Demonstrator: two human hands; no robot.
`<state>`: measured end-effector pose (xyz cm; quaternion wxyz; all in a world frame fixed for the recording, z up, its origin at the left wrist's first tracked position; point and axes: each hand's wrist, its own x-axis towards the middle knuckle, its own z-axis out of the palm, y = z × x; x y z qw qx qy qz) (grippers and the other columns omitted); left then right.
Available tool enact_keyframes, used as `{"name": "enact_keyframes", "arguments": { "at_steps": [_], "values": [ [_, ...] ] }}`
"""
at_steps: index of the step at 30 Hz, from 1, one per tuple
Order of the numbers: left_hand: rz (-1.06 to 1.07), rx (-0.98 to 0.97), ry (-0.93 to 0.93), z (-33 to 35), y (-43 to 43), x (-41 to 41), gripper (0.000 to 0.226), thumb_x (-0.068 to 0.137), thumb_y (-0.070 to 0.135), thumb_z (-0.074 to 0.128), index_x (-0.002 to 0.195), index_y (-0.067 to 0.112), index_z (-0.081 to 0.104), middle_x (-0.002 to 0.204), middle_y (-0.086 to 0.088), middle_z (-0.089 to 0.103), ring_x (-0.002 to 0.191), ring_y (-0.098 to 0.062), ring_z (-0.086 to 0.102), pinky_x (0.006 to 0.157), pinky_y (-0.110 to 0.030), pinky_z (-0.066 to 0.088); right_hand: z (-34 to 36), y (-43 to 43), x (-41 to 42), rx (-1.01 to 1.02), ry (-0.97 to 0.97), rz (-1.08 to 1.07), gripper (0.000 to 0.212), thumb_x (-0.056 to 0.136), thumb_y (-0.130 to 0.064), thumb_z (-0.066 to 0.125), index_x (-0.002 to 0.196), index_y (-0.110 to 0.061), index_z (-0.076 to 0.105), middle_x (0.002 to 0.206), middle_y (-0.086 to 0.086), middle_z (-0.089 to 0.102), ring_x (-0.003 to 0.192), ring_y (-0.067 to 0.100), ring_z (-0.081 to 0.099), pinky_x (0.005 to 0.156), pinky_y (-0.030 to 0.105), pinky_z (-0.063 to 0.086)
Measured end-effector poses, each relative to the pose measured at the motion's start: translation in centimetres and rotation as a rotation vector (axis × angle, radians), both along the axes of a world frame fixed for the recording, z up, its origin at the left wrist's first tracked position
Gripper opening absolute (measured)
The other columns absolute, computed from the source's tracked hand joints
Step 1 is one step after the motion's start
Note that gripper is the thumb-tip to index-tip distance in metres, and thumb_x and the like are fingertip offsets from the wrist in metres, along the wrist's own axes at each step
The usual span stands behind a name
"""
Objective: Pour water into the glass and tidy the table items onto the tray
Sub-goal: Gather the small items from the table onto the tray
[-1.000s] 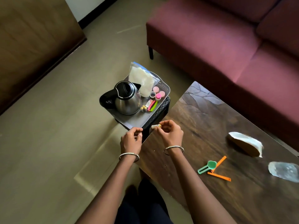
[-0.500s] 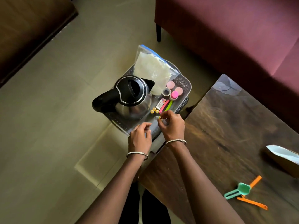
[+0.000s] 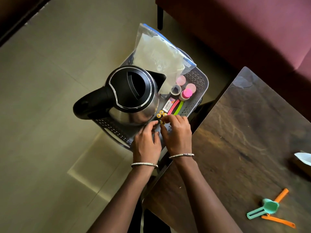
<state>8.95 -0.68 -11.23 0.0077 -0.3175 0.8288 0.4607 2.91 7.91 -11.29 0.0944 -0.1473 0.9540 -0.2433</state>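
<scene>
A battery [image 3: 162, 122] is pinched by the right hand [image 3: 176, 132] over the tray's [image 3: 198, 78] near edge; the left hand [image 3: 146, 142] is open. Clips [image 3: 269, 209] are left on the desk [image 3: 244, 132].

One kettle [image 3: 133, 91], one tray [image 3: 196, 78], four batteries [image 3: 158, 115] (one pinched), two hands [image 3: 147, 145] [image 3: 177, 133]

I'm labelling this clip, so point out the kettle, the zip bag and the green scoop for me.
kettle [image 3: 133, 88], head view, on its black lid.
zip bag [image 3: 156, 54], head view, on the pale contents inside.
green scoop [image 3: 271, 207], head view, on its round bowl.
</scene>
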Motion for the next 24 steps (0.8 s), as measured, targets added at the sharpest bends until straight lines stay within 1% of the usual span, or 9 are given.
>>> {"name": "enact_keyframes", "arguments": {
  "at_steps": [7,14,24],
  "values": [
    [0.006,0.081,-0.099,-0.8,-0.4,-0.7,0.038,0.09,0.009,0.056,0.126,0.019,0.063,0.12,-0.005,0.07,0.107,-0.024,0.067,0.091,-0.042,0.055,0.1,-0.3,0.1,0.017,0.036,-0.022,0.016,0.08,-0.009,0.072,0.097,-0.01,0.07,0.095,0.008,0.07,0.091,0.031,0.06,0.075,0.047,0.051],
    [-0.011,0.082,-0.152,-1.3,-0.4,-0.5,0.037,0.09,0.011,0.057,0.125,0.021,0.064,0.116,-0.004,0.072,0.105,-0.024,0.068,0.091,-0.041,0.054,-0.1,-0.5,0.2,0.013,0.041,-0.045,0.015,0.081,-0.011,0.071,0.096,-0.01,0.07,0.095,0.008,0.07,0.09,0.032,0.059,0.075,0.048,0.05],
    [-0.02,0.068,-0.136,-1.3,-0.3,-0.6,0.036,0.09,0.012,0.057,0.125,0.02,0.064,0.115,-0.004,0.072,0.105,-0.024,0.068,0.091,-0.041,0.054,-0.1,-0.6,0.1,0.026,0.005,-0.052,0.016,0.085,-0.015,0.069,0.1,-0.01,0.07,0.1,0.008,0.07,0.095,0.031,0.058,0.08,0.047,0.048]
  ]
}}
